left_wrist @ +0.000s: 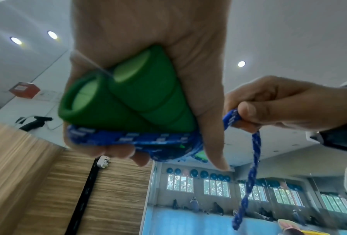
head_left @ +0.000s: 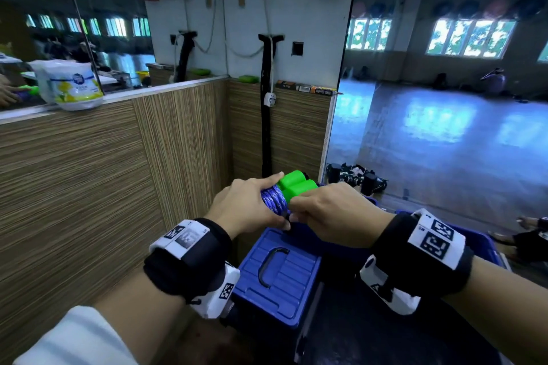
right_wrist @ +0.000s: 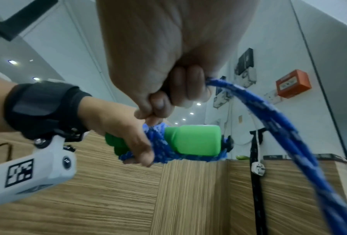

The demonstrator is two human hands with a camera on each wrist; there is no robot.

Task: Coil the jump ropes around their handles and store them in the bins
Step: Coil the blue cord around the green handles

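1. A blue-and-white jump rope [head_left: 273,200] is wound around its two green handles [head_left: 293,185], which lie side by side, held in the air above a blue bin [head_left: 486,241].
2. The left hand [head_left: 247,206] grips the bundle, fingers [left_wrist: 126,151] curled under the coils and thumb pressed along the handles.
3. The right hand [head_left: 332,212] pinches a loose stretch of rope between thumb and curled fingers [right_wrist: 188,85]; the free length hangs down from it.
4. A ribbed blue lid [head_left: 277,274] with a black handle lies below the wrists, beside a wood-grain wall panel [head_left: 89,187].
5. Mirrors [head_left: 450,83] above the panel reflect a hall with windows.
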